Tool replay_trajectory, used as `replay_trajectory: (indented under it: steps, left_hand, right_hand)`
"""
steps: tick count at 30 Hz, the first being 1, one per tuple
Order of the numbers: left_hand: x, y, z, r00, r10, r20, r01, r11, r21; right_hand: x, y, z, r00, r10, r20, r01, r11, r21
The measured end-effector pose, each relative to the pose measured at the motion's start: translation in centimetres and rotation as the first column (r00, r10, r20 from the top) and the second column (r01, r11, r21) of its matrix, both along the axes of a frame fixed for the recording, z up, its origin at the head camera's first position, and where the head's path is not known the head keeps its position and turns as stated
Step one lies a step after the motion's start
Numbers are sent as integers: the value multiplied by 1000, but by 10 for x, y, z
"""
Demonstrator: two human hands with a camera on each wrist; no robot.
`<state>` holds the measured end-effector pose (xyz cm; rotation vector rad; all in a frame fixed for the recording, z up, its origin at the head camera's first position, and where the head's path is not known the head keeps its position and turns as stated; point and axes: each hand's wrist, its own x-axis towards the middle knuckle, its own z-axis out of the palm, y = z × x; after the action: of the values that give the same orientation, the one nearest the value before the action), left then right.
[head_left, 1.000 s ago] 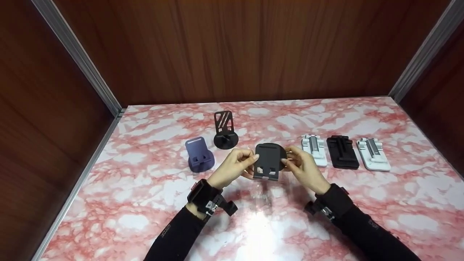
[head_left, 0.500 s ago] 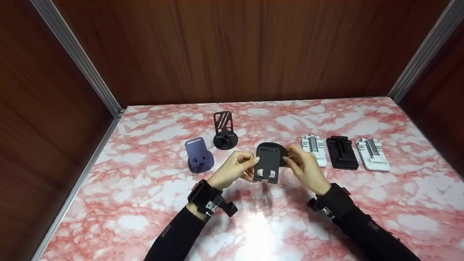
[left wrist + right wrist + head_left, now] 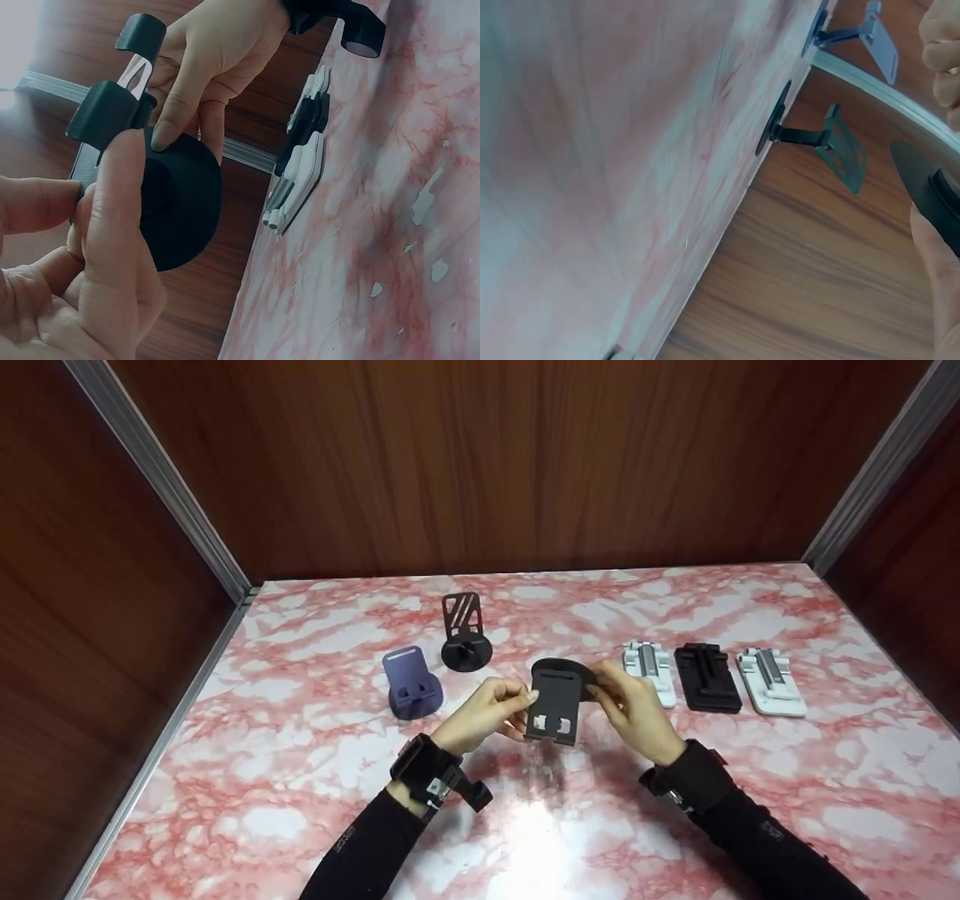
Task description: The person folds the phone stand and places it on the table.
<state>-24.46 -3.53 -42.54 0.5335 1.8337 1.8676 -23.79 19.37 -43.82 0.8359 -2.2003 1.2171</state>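
Observation:
Both hands hold a black phone stand (image 3: 555,701) up over the middle of the table. My left hand (image 3: 487,712) pinches the left edge of its flat plate, which has two square cutouts low down. With thumb and fingers, my right hand (image 3: 634,712) grips the round base (image 3: 583,675) behind the plate. In the left wrist view the underside of the base (image 3: 187,206) faces the camera, and the lower lips of the plate point upward. The right wrist view catches only part of the base (image 3: 919,180) at its right edge.
To the left stand a purple phone stand (image 3: 411,679) and a black slotted phone stand (image 3: 465,641). On the right lie three folded phone stands: one white (image 3: 651,679), one black (image 3: 707,679), one white (image 3: 772,682). Wooden panels (image 3: 525,465) wall the marbled table (image 3: 300,780).
The round base has tilted relative to the plate and shows more edge-on above it. The plate has sunk slightly toward the person. Both hands keep their hold.

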Motion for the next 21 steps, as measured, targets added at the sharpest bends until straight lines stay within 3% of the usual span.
replay_trajectory:
  steps: [7, 11, 16, 19, 21]
  left_hand:
    - [-1, 1, 0, 1000, -3, 16, 4, 1000, -26]
    - [1, 2, 2, 1000, -3, 14, 4, 1000, -9]
    - [6, 4, 8, 997, 28, -76, -27, 1000, 3]
    - [11, 4, 15, 975, 94, -201, -104, 994, -39]
    - [17, 4, 26, 933, 156, -324, -189, 979, -73]
  right_hand:
    - [1, 0, 2, 997, -17, -78, 20, 999, 32]
    - [1, 0, 5, 998, -8, -69, 9, 1000, 14]
    - [4, -1, 8, 1000, 11, -8, -12, 997, -75]
    - [5, -3, 10, 999, 17, 31, -14, 993, -117]
    - [6, -4, 13, 997, 38, 61, -28, 989, -144]
